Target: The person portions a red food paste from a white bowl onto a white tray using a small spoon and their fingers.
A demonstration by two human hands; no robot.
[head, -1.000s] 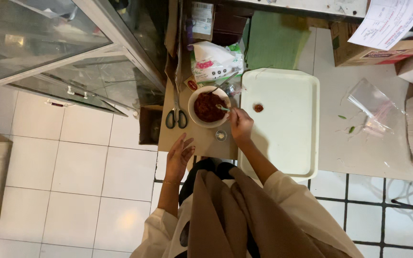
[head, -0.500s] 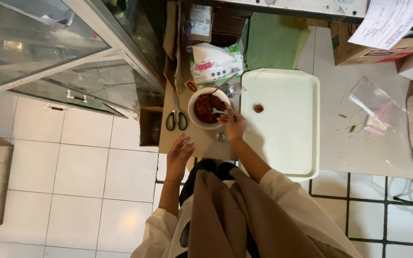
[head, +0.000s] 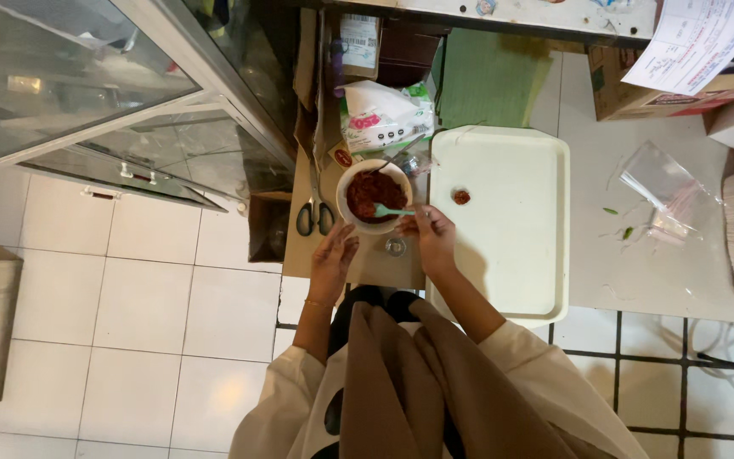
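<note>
A white bowl (head: 360,223) of dark red paste (head: 370,192) stands on a brown board at the counter's left end. My right hand (head: 433,238) grips a small green spoon (head: 390,210) whose bowl rests in the paste. My left hand (head: 334,257) lies against the near rim of the bowl with its fingers spread. A small dab of the red paste (head: 461,197) sits on the white tray (head: 516,255) just right of my right hand.
Black-handled scissors (head: 314,216) lie left of the bowl. A printed plastic bag (head: 381,117) and a green mat (head: 486,85) lie behind it. A small glass (head: 395,246) stands near the bowl. Clear plastic bags (head: 664,194) lie to the right. A glass cabinet (head: 87,93) stands at left.
My left hand has moved up from the board's near edge to the bowl's rim. My right hand with the spoon has shifted slightly over the bowl.
</note>
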